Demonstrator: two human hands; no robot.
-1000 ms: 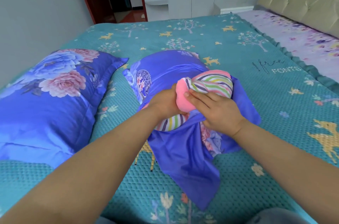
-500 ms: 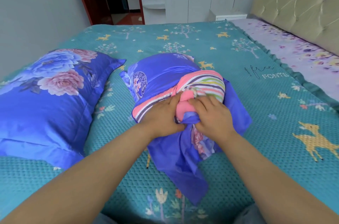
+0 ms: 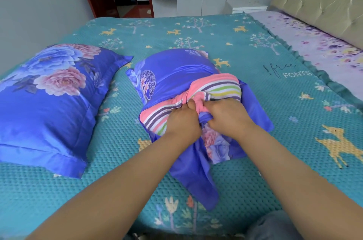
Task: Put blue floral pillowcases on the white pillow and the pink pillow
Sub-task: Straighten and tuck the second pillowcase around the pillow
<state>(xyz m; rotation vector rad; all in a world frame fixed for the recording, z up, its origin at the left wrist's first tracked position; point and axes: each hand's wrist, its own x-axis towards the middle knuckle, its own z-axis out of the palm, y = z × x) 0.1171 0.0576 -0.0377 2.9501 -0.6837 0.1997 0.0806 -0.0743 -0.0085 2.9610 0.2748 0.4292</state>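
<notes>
While the pink pillow (image 3: 214,87) at bed centre is half sleeved, both hands work its near end: left hand (image 3: 181,119) fingers clenched on the striped corner, right hand (image 3: 225,115) fingers apparently bunching the pillowcase (image 3: 176,70) hem. Next: stuff the corner in, draw the hem over. The finished pillow (image 3: 49,92) at nine o'clock lies apart; nothing obstructs.

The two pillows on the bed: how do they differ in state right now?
The left pillow is fully cased and lies flat, untouched. The pink striped pillow is only partly inside its pillowcase, its near end bared and bunched, with the left hand and right hand gripping it. Both cases share the blue floral print.
</notes>
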